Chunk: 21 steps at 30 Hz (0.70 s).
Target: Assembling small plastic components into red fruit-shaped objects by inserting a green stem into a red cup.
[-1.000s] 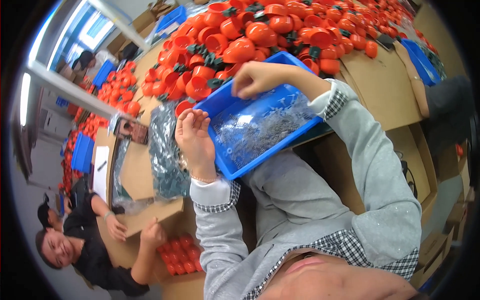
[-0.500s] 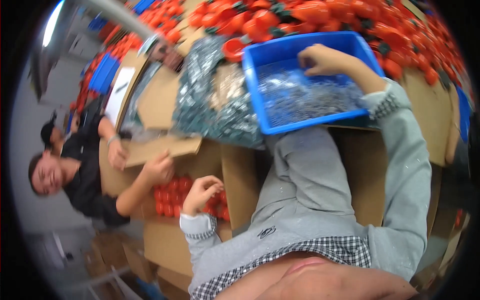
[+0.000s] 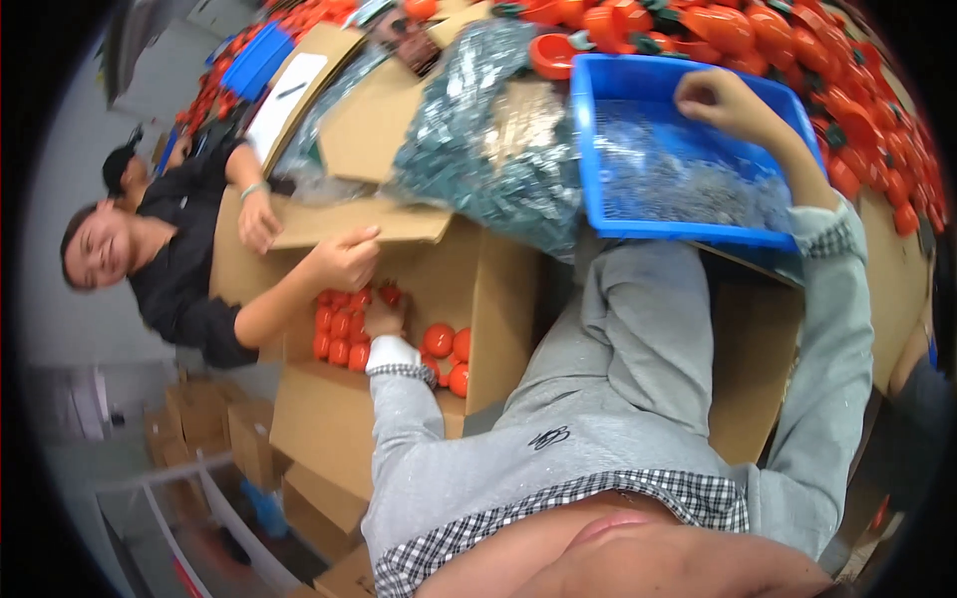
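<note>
My left hand [image 3: 384,317] reaches down into an open cardboard carton [image 3: 503,299] at the left of my legs. Its fingers are among glossy red-orange round pieces [image 3: 439,340] set in rows, right beside one piece [image 3: 390,293]; whether they grip it is hidden. Over a blue plastic bin [image 3: 698,234] hangs my right hand [image 3: 723,100], fingers curled together, and what they hold, if anything, is too small to make out. Many small clear-grey pieces [image 3: 708,189] lie loose in the bin.
A co-worker's hand [image 3: 344,261] is close to my left hand, by the carton's raised flap [image 3: 364,227]. A clear bag of dark green pieces [image 3: 478,159] rests left of the bin. More red-orange parts [image 3: 718,30] are heaped behind the bin.
My left hand has gone from above the carton down among the red-orange pieces. My right hand stays over the bin, fingers still curled. The whole view has shifted, with the bin now further right.
</note>
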Available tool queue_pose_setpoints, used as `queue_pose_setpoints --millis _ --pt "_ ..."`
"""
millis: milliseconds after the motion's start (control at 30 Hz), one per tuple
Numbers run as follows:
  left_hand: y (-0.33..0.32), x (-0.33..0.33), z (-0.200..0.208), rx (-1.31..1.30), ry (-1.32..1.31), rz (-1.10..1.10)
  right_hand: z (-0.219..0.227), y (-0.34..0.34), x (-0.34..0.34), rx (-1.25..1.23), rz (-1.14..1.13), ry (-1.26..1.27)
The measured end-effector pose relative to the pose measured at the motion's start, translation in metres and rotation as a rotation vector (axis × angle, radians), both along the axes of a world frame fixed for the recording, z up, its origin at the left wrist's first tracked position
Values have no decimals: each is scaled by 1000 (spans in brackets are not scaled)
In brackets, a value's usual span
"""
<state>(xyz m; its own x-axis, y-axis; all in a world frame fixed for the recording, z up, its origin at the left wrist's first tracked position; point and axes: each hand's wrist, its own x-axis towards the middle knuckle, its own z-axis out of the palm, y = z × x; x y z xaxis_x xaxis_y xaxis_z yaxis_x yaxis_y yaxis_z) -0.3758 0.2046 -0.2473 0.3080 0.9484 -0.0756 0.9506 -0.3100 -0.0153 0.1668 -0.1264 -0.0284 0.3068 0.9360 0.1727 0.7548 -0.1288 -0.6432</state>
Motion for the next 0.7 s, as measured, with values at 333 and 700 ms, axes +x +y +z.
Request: queue_pose_setpoints --millis 333,700 --pt "15 58 60 -631 -522 -463 17 -25 9 -249 -121 156" --pt "-139 194 230 -1774 -1391 -763 28 -21 -9 -759 -117 -131"
